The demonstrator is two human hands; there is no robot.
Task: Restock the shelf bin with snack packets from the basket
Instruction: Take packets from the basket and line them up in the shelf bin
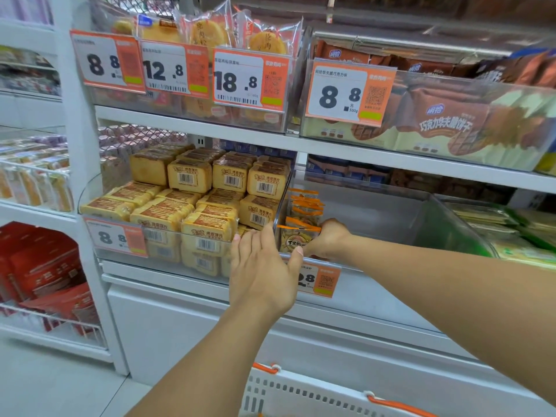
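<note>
Head view, looking down at a clear plastic shelf bin (391, 212) on the middle shelf, mostly bare inside. Stacked against the bin's left wall, a short row of orange-topped clear snack packets (304, 206), standing upright one behind another. At the bin's front left corner, right hand (326, 239) reaching in over the front rim, fingers curled around the frontmost orange-topped packet (296, 237) and gripping it. Just left of that corner, left hand (263, 266) held flat with fingers straight and together, fingertips up against the divider at the bin's left wall, thumb touching the bin's front rim; nothing grasped. Left of the bin, a neighbouring clear bin full of yellow wrapped cake slices with barcodes (192, 200). On the bin's front face, an orange and white price tag (319, 279), partly hidden by the left hand. Above the bin, an upper shelf with brown and cream wafer packs (451, 124). Below the bin, at the bottom edge, a white plastic basket with orange handles (301, 395); contents not visible.
</note>
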